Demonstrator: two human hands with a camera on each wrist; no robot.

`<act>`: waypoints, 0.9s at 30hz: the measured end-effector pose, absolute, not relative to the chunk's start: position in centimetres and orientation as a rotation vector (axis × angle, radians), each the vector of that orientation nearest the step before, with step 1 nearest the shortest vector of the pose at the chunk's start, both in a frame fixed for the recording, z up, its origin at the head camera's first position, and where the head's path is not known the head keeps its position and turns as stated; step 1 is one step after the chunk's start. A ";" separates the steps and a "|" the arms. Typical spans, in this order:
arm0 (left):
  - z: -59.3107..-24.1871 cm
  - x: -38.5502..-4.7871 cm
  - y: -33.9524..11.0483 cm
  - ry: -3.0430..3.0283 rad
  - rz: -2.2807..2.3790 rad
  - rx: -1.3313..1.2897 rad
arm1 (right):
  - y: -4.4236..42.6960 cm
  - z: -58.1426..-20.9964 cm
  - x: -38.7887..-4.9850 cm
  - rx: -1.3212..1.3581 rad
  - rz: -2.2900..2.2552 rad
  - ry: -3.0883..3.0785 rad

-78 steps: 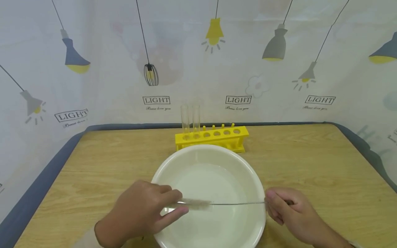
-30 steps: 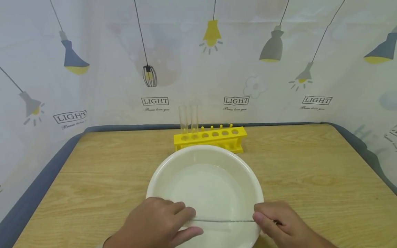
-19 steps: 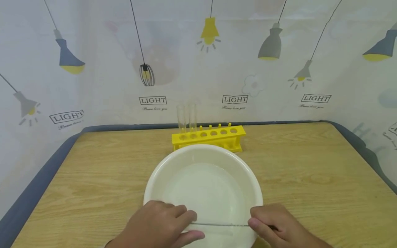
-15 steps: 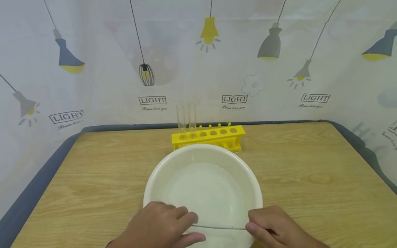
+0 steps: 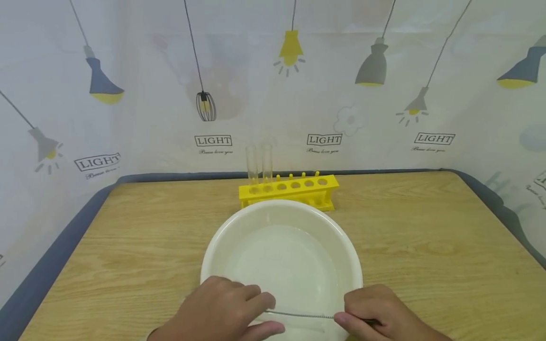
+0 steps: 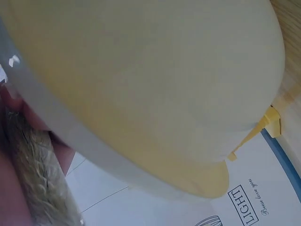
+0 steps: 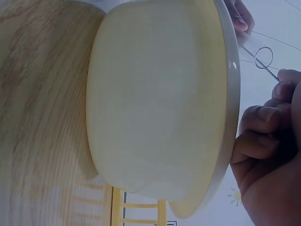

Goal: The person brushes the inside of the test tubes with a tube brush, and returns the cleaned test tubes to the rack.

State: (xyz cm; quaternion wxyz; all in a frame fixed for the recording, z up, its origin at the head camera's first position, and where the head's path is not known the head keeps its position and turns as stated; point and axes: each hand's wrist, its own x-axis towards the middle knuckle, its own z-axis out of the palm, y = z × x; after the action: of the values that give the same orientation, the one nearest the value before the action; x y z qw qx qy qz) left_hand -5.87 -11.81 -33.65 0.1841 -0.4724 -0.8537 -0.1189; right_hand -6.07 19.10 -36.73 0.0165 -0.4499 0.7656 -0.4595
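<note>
Over the near part of a cream basin [image 5: 279, 204], my left hand [image 5: 222, 308] grips a clear test tube [image 6: 59, 200]. Pale bristles of a test tube brush [image 6: 35, 155] fill the tube in the left wrist view. The brush's twisted wire [image 5: 300, 315] runs out to my right hand [image 5: 379, 312], whose thumb and fingers pinch it at the basin's right rim. In the right wrist view the tube's round mouth [image 7: 264, 57] circles the wire, between the two hands. My left palm hides much of the tube in the head view.
Water appears to stand in the basin. Behind it, a yellow test tube rack [image 5: 290, 187] holds two upright clear tubes, one [image 5: 252, 166] left of the other [image 5: 267, 163]. The wooden table [image 5: 426, 237] ends at a patterned backdrop [image 5: 273, 94].
Both hands have come lower in the head view, and my right hand has moved left toward my left. The bristles, visible earlier, no longer show there, and less wire shows between the hands.
</note>
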 end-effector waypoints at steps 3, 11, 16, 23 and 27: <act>-33.7 -6.0 -11.9 -2.400 -0.363 -1.346 | 19.1 -36.8 -6.3 -1.505 -1.421 2.427; -33.7 -6.2 -12.2 -2.388 -0.443 -1.391 | 18.9 -36.3 -6.8 -1.820 -1.512 2.401; -33.5 -6.3 -12.8 -2.423 -0.487 -1.352 | 18.7 -36.0 -7.3 -1.882 -1.568 2.278; -33.2 -6.3 -13.0 -2.513 -0.507 -1.284 | 19.2 -36.4 -6.8 -1.662 -1.600 2.346; -32.9 -6.3 -13.0 -2.560 -0.519 -1.261 | 18.8 -36.1 -7.0 -1.732 -1.682 2.328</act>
State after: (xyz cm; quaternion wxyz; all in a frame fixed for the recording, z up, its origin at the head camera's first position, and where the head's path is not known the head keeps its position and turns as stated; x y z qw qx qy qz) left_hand -6.29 -13.02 -32.90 0.1202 -0.4315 -0.8762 -0.1777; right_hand -7.03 18.77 -36.06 -0.1056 -0.5135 0.6903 -0.4987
